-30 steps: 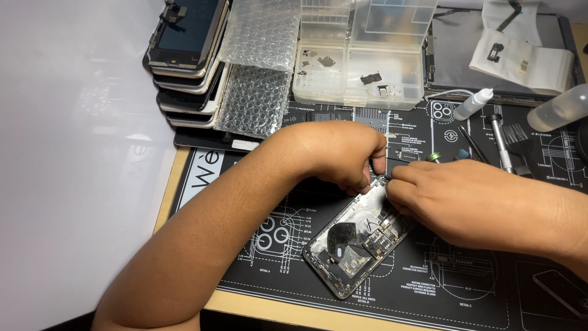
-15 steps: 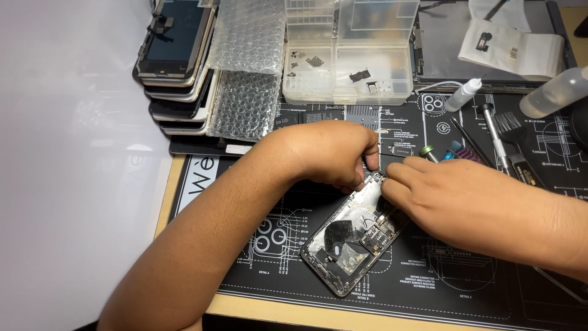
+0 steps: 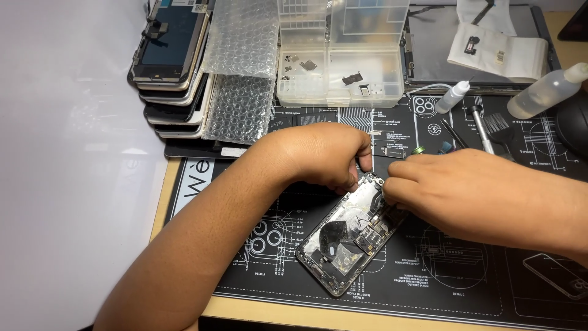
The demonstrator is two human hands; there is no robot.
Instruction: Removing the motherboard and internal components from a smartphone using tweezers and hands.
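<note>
Head view. An opened phone point(image 3: 352, 236) is laid diagonally on the black printed mat point(image 3: 465, 270) over the bench point(image 3: 184, 178), its insides exposed. The left hand point(image 3: 321, 153) is curled shut, fingertips pressed on the phone's upper edge. The right hand point(image 3: 465, 193) is closed at the phone's upper right corner; what the grip encloses cannot be told, though a green-tipped tool end point(image 3: 418, 149) is seen just above the knuckles.

A stack of phone screens point(image 3: 171, 67) is placed at upper left, with bubble wrap point(image 3: 240, 67) beside it. A clear parts box point(image 3: 340, 52) holds small dark parts. A small white dropper bottle point(image 3: 453, 97) and a larger clear bottle point(image 3: 548, 92) are lying on the mat at right. A white cloth point(image 3: 499, 55) is spread behind them.
</note>
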